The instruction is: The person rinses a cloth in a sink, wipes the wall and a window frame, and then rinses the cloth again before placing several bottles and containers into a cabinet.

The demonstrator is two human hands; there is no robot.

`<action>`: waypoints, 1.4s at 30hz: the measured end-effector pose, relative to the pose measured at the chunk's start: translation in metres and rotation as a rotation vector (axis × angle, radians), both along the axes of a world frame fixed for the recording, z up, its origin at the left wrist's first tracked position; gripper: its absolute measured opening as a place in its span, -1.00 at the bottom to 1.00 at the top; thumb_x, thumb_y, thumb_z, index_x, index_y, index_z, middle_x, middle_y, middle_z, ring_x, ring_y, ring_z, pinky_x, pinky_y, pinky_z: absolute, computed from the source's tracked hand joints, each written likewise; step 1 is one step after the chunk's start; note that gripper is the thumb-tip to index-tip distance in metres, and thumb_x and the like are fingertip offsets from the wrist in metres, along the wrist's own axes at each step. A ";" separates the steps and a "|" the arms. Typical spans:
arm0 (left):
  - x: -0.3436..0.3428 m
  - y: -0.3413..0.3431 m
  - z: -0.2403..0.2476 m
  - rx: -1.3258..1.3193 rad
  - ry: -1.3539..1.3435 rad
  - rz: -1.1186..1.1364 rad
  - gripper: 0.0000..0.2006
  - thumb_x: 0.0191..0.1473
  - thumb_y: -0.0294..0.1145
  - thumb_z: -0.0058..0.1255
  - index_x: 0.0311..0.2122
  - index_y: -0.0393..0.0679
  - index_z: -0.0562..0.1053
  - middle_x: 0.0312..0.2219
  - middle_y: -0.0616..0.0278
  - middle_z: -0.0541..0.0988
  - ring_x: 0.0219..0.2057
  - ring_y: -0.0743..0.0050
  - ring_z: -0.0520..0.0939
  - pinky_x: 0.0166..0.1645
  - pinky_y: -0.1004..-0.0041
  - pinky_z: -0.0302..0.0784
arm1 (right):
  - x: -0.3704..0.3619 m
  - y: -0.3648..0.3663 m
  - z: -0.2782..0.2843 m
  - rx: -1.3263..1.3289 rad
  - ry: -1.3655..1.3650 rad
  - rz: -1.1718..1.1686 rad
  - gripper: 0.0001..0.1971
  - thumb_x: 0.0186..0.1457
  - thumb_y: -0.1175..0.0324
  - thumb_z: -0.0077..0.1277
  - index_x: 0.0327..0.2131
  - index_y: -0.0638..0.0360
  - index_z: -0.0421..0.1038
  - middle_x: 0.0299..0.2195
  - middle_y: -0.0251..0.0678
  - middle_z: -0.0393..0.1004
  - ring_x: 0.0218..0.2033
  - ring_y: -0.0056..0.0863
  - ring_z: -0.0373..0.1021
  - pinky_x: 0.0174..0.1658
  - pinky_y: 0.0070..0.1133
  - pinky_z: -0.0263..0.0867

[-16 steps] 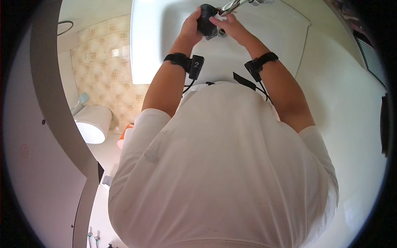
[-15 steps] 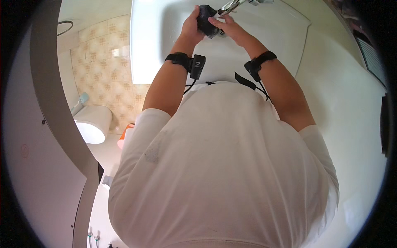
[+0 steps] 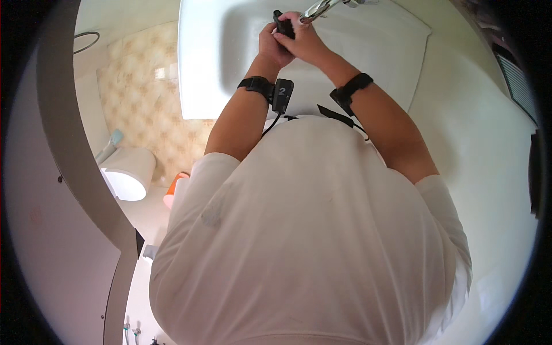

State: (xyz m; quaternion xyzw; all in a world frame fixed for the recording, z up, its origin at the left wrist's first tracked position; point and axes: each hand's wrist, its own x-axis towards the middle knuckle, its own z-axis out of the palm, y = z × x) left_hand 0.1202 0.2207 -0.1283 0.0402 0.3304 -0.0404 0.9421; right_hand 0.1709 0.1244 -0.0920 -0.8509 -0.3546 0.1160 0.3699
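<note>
Over the white sink [image 3: 201,63], my two hands are closed together around a small black bundle [image 3: 284,26]. It looks soft, like dark cloth, but its exact kind cannot be made out. My left hand [image 3: 272,43] grips it from the left and below. My right hand [image 3: 305,40] wraps it from the right, its fingers overlapping the left hand's. A dark end of the bundle sticks out at the top, and the rest is hidden by fingers. The chrome faucet [image 3: 317,10] reaches down right beside my right hand. Whether water is running cannot be made out.
Black straps with small boxes and cables [image 3: 282,95] sit on both my wrists. Left of the sink lies a patterned tile floor [image 3: 144,109] with a white bin [image 3: 129,169] and an orange object [image 3: 175,190]. A grey-edged panel [image 3: 86,172] stands at far left.
The bundle has gone from a wide, spread shape to a narrow one squeezed between my hands. My right hand has moved left onto it, and my hands are now closer together.
</note>
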 end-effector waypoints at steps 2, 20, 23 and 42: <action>-0.003 -0.004 0.020 0.007 -0.023 -0.019 -0.41 0.17 0.15 -0.52 0.00 -0.12 0.35 -0.04 0.10 0.43 0.03 0.14 0.40 0.18 0.16 0.22 | -0.005 -0.003 0.006 -0.222 -0.375 -0.001 -0.54 0.05 0.11 0.06 0.00 -0.02 0.26 -0.12 -0.14 0.36 -0.13 -0.22 0.34 -0.07 -0.47 0.25; -0.001 0.007 0.043 -0.010 0.109 -0.450 -0.71 0.21 -0.22 -0.28 -0.14 -0.20 0.38 -0.24 0.07 0.48 -0.18 0.09 0.51 0.01 -0.01 0.43 | 0.025 -0.023 -0.038 -0.204 0.278 0.013 -0.56 0.19 -0.02 -0.17 -0.26 0.21 0.45 -0.43 -0.15 0.51 -0.41 -0.28 0.43 -0.23 -0.45 0.31; 0.000 0.005 0.047 -0.049 0.068 -0.284 -0.59 0.21 -0.05 -0.29 -0.01 -0.15 0.30 0.01 -0.04 0.34 -0.03 0.00 0.42 0.10 -0.16 0.29 | 0.024 -0.023 -0.042 0.035 0.632 -0.092 -0.59 0.18 0.03 -0.11 -0.11 0.18 0.38 -0.41 -0.24 0.48 -0.36 -0.44 0.41 -0.18 -0.50 0.30; -0.014 0.009 -0.097 0.958 -0.151 -0.099 -0.51 0.08 -0.14 -0.01 0.12 -0.01 0.27 -0.15 0.23 0.49 -0.12 0.34 0.51 -0.14 0.32 0.51 | -0.008 0.029 -0.010 -0.005 0.200 -0.157 -0.63 0.16 0.15 -0.10 -0.16 0.31 0.34 -0.27 0.09 0.44 -0.22 0.06 0.37 -0.16 -0.30 0.30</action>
